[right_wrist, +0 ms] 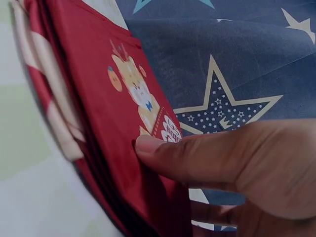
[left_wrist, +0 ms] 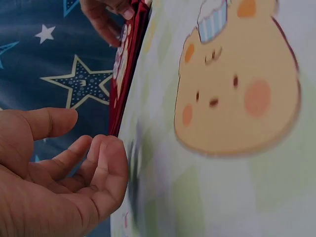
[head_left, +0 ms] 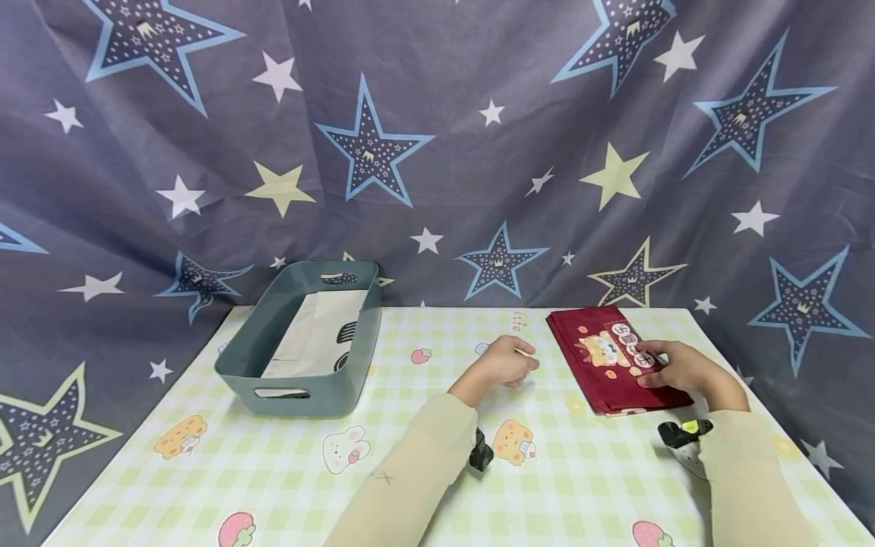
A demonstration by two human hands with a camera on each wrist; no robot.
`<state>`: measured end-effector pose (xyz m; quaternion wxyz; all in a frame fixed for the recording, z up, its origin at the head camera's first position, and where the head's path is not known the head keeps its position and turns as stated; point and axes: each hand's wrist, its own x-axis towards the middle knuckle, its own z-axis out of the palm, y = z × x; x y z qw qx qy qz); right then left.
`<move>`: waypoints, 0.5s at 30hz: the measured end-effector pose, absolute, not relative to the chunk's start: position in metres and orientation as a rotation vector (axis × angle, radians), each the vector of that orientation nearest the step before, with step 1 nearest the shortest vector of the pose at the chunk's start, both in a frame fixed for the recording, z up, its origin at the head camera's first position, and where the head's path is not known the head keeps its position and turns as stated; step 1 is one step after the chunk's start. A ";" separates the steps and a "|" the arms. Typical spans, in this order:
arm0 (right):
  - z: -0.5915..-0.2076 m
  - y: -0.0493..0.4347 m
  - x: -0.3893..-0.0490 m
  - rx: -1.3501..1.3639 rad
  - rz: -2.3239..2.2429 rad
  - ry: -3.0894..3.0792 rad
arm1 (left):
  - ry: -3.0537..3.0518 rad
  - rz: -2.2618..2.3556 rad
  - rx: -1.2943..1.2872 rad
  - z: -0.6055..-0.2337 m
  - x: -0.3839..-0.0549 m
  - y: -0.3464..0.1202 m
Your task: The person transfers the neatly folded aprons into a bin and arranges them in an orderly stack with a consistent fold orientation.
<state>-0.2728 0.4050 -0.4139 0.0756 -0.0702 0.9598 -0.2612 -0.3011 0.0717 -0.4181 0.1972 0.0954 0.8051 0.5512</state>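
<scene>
A folded dark red cloth (head_left: 591, 365) with a cartoon animal print lies at the right of the table. My right hand (head_left: 680, 372) grips its right side. In the right wrist view the thumb (right_wrist: 163, 153) lies across the printed face, and the other fingers are partly hidden beyond the cloth's edge. Several layers and a cream-coloured fold (right_wrist: 59, 113) show along the near side. My left hand (head_left: 503, 360) hovers left of the cloth, fingers loosely bent, holding nothing. In the left wrist view there is a gap between its thumb (left_wrist: 52, 122) and fingers.
A grey-green plastic basket (head_left: 369, 334) stands at the back left, with a folded cream cloth (head_left: 317, 330) inside bearing dark utensil prints. The checked tablecloth (head_left: 287, 475) carries cartoon prints. A star-patterned curtain (head_left: 437, 152) hangs behind the table.
</scene>
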 end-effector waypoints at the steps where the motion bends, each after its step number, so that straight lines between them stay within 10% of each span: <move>1: -0.414 0.404 -0.273 -0.228 -0.793 2.880 | 2.244 1.544 0.239 -0.419 -0.302 0.075; 15: -0.414 0.399 -0.276 -0.276 -0.835 2.878 | 2.020 1.765 -0.007 -0.429 -0.315 0.099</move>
